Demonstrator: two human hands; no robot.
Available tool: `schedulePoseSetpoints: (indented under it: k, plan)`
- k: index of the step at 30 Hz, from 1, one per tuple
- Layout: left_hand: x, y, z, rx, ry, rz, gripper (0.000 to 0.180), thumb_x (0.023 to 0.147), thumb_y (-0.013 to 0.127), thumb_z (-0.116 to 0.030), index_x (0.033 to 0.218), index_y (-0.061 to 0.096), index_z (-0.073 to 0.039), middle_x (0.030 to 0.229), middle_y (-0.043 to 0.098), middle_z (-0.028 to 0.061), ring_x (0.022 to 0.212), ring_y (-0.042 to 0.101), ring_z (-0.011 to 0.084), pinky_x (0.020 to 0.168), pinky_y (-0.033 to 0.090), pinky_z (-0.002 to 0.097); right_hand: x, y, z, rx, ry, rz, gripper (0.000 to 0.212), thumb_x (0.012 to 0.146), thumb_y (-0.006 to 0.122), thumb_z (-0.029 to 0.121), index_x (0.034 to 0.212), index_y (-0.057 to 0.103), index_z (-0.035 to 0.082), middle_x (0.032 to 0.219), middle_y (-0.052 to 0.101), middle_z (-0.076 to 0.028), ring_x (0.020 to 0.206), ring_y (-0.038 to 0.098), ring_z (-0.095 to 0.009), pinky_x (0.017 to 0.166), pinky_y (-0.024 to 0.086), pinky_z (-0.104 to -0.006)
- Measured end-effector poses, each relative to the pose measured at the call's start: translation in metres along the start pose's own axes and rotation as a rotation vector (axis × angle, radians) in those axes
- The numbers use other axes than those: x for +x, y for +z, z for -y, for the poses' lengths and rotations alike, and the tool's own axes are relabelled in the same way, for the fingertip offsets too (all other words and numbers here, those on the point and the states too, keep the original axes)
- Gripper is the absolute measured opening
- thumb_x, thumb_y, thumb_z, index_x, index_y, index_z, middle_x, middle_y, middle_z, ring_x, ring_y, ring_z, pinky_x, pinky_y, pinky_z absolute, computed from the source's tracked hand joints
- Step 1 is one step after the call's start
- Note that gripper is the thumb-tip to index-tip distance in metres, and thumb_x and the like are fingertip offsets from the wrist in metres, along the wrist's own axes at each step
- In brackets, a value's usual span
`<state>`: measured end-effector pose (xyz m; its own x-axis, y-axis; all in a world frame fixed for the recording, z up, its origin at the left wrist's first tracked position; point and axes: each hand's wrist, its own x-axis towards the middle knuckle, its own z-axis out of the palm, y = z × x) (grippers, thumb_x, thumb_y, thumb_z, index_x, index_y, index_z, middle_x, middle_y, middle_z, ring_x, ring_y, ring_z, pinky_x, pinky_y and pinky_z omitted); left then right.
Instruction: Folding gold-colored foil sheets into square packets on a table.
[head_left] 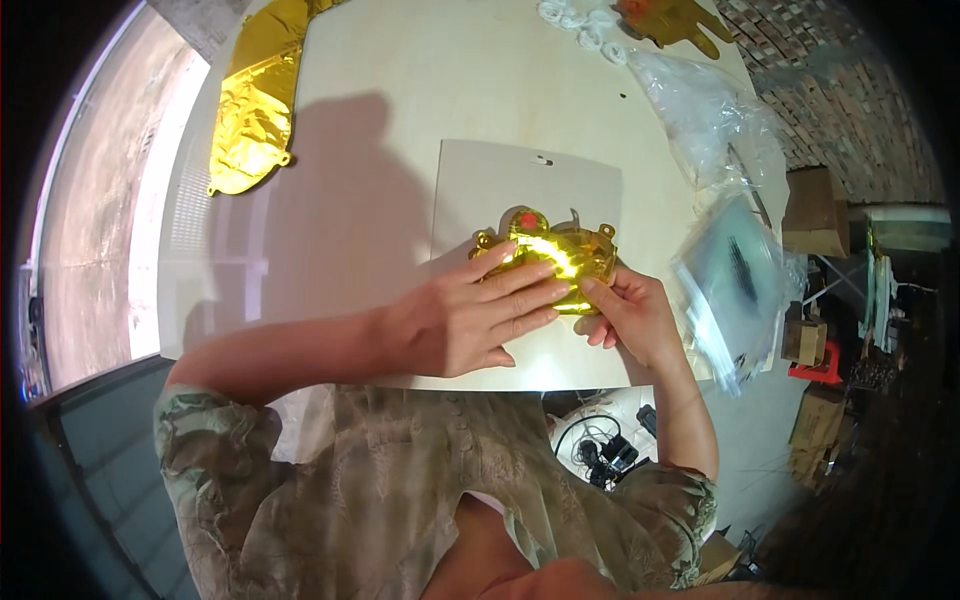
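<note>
Your right grip [635, 312] pinches the gold foil piece [578, 262] at its right edge, over the pale card [485, 190] on the surface [420, 75], seemingly steadying it beneath your flat, outstretched left grip [480, 312].

On the pale table [480, 80], we see a long gold foil piece [255, 120] at the far left, small white coils [602, 19] along the far side, and crumpled clear plastic [700, 110] at right, with flat transparent bags [735, 270] nearer us. Beyond the right edge, we find a brick wall [840, 80] and a cardboard box [812, 210].
</note>
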<state>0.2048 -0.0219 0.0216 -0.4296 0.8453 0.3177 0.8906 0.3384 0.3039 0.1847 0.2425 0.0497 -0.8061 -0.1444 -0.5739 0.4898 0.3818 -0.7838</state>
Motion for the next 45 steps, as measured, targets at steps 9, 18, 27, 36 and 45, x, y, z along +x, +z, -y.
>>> schedulePoseSetpoints:
  k: [9,18,27,36,45]
  plan:
    - [-0.002,-0.001,0.007,-0.112,-0.047,-0.004,0.080,0.073,0.080,-0.044,0.141,0.057,-0.008,0.153,0.047,0.0160,0.145,0.040,0.0370,0.120,0.021,0.0604,-0.017,0.014,-0.016,-0.178,-0.446,-0.343,0.032,0.103,0.062,0.023,0.124,0.062,-0.001,0.098,0.073,-0.012,0.071,0.068,-0.009,0.058,0.051,-0.0209]
    - [0.003,0.002,0.010,-0.100,-0.050,-0.022,0.077,0.074,0.080,-0.046,0.137,0.060,-0.006,0.145,0.055,0.0162,0.142,0.043,0.0362,0.118,0.023,0.0608,-0.011,0.023,-0.030,-1.090,-0.945,-0.097,0.078,0.085,0.074,0.029,0.151,0.043,0.001,0.162,0.031,-0.021,0.153,0.025,-0.036,0.123,0.021,-0.0491]
    - [0.006,-0.002,0.009,-0.095,-0.086,0.051,0.080,0.075,0.078,-0.049,0.141,0.058,-0.008,0.153,0.047,0.0173,0.145,0.038,0.0371,0.118,0.022,0.0607,-0.015,0.003,-0.037,-0.194,-0.524,-0.382,0.026,0.100,0.062,0.015,0.120,0.062,-0.001,0.118,0.065,-0.012,0.108,0.060,-0.021,0.093,0.048,-0.0340]
    - [0.007,-0.007,0.005,-0.056,-0.102,0.094,0.078,0.076,0.077,-0.051,0.142,0.058,-0.012,0.158,0.041,0.0169,0.149,0.033,0.0345,0.119,0.022,0.0600,-0.002,0.009,-0.014,0.081,-0.280,-0.129,0.012,0.098,0.068,0.007,0.105,0.069,-0.003,0.092,0.071,-0.002,0.086,0.063,-0.006,0.077,0.052,-0.0219]
    - [0.004,-0.003,0.005,-0.052,-0.102,0.096,0.078,0.078,0.074,-0.054,0.143,0.057,-0.015,0.157,0.042,0.0149,0.149,0.032,0.0336,0.121,0.016,0.0606,0.003,0.002,0.004,0.281,-0.220,0.075,0.018,0.103,0.057,0.005,0.120,0.061,-0.001,0.103,0.065,0.000,0.094,0.059,-0.005,0.081,0.050,-0.0221]
